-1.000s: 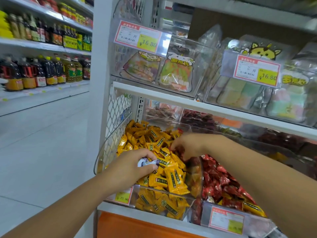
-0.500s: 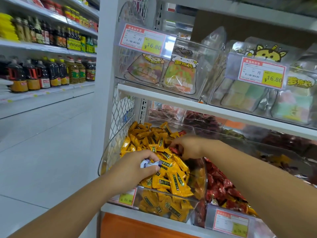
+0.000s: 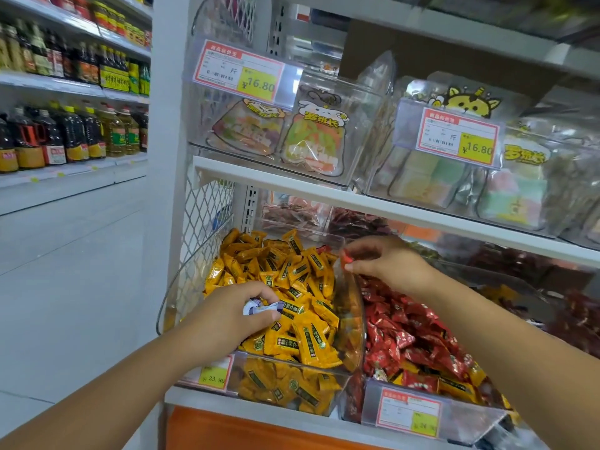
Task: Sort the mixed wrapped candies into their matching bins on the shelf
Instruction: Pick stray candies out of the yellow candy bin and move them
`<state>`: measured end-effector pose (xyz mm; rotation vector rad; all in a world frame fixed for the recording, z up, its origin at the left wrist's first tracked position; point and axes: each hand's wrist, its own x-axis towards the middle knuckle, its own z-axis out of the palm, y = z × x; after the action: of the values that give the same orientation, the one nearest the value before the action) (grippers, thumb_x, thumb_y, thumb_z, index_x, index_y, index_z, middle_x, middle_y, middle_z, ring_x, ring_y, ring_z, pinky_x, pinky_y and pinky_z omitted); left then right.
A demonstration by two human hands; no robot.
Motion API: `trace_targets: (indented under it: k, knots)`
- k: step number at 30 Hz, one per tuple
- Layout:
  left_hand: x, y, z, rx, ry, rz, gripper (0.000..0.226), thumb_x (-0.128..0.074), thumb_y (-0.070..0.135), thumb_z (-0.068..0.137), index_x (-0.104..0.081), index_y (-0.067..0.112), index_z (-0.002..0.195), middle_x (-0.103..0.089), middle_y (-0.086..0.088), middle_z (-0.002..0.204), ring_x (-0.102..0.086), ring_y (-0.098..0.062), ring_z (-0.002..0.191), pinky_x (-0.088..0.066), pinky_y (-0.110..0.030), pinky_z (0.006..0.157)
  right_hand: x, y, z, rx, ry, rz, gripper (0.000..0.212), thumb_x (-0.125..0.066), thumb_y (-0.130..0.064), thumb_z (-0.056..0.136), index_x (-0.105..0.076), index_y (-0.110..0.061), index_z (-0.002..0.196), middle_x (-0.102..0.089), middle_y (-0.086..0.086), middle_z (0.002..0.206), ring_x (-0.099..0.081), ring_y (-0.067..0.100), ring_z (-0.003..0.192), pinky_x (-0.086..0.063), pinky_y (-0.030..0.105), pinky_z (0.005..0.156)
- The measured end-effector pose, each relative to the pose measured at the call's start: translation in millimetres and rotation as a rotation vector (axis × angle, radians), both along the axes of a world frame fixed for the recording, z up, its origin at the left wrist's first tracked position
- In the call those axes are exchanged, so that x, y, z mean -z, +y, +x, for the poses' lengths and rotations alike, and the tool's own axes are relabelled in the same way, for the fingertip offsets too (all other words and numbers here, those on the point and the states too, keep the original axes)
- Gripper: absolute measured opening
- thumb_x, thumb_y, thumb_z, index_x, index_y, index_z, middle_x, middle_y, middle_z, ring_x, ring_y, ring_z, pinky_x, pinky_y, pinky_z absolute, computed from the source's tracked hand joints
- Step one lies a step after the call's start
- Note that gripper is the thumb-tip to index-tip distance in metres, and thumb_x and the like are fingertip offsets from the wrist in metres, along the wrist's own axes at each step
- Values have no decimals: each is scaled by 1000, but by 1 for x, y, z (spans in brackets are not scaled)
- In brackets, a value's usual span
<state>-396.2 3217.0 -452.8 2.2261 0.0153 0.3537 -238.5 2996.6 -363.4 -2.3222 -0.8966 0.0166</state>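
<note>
Holding one candy in each hand over the bins

Bottles (image 3: 71,138) line an aisle shelf (image 3: 65,172) at far left. The left hand (image 3: 227,315) rests on the yellow candies (image 3: 292,280) in the clear left bin (image 3: 175,293), fingers curled round a white-and-purple candy (image 3: 259,307). The right hand (image 3: 386,264) hovers where that bin meets the red-candy bin (image 3: 470,414), thumb and fingertips pinching a small red candy (image 3: 346,258).

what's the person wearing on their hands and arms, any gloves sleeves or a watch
Nothing that shows. The left hand and right hand are ungloved, with no rings, and neither wrist has a watch or bracelet. The left forearm and right forearm are bare, no sleeve in view.
</note>
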Motion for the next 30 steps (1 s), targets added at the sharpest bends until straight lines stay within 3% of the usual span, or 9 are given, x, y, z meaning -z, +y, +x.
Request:
trace_targets:
  k: [3, 7, 11, 14, 16, 19, 21, 25, 30]
  knots:
    - [1, -2, 0, -1, -2, 24, 6, -65, 39, 88, -63, 39, 94, -60, 18, 69, -47, 0, 48, -33, -14, 46, -7, -17, 12, 109, -58, 6, 22, -76, -20, 80, -67, -31, 97, -67, -14, 97, -60, 4, 87, -40, 8, 71]
    - [1, -5, 0, -15, 1, 62, 5, -64, 42, 88, -61, 42, 91, -61, 11, 75, -49, 1, 51, -34, -14, 47, -16, -18, 26, 246, -148, -257, 31, -69, -35, 85, -66, -28, 116, -62, -7, 110, -54, 9, 96, -38, 22, 80]
    - [3, -4, 1, -16, 5, 28, 4, -65, 42, 87, -62, 42, 89, -61, 10, 77, -49, 0, 52, -34, -14, 47, -14, 28, 32, 58, -241, -317, 28, -58, -24, 95, -66, -21, 121, -61, -3, 126, -55, 15, 114, -38, 22, 90]
    - [4, -2, 2, -2, -7, -34, 4, -66, 41, 86, -63, 42, 89, -65, 7, 81, -48, -3, 51, -34, -17, 49, -3, 61, 52, -26, -207, -406, 32, -58, -9, 92, -64, -13, 124, -61, 5, 130, -55, 19, 120, -41, 28, 100]
    - [4, 0, 2, 6, -10, -69, 6, -66, 40, 87, -62, 44, 88, -66, 1, 79, -47, -8, 52, -34, -21, 48, 7, 75, 71, -21, -241, -512, 33, -56, -4, 89, -65, -12, 120, -63, 8, 125, -57, 22, 115, -41, 24, 91]
    - [4, 1, 2, 10, -6, -92, 6, -66, 40, 87, -62, 45, 88, -66, 1, 78, -47, -9, 51, -34, -22, 47, 23, 82, 91, 44, -367, -652, 25, -55, -15, 85, -66, -17, 108, -64, 11, 113, -61, 29, 103, -41, 26, 77]
    - [4, 2, 3, 9, 0, -90, 6, -66, 42, 86, -62, 45, 89, -66, 1, 79, -47, -9, 51, -34, -23, 47, 34, 82, 95, 90, -452, -716, 26, -53, -17, 84, -68, -20, 105, -64, 9, 111, -60, 30, 100, -46, 32, 78]
    - [4, 3, 3, 12, -4, -90, 3, -66, 41, 87, -63, 41, 89, -67, -3, 80, -48, -9, 54, -33, -20, 47, 40, 84, 90, 122, -545, -792, 25, -55, -19, 84, -69, -22, 104, -62, 6, 116, -52, 31, 111, -41, 36, 82]
    - [3, 2, 1, 5, -2, -73, 3, -66, 40, 87, -63, 40, 89, -67, -5, 79, -50, -11, 55, -35, -22, 48, 29, 78, 74, 113, -401, -730, 26, -61, -23, 85, -61, -26, 111, -61, 5, 118, -52, 27, 113, -39, 36, 88]
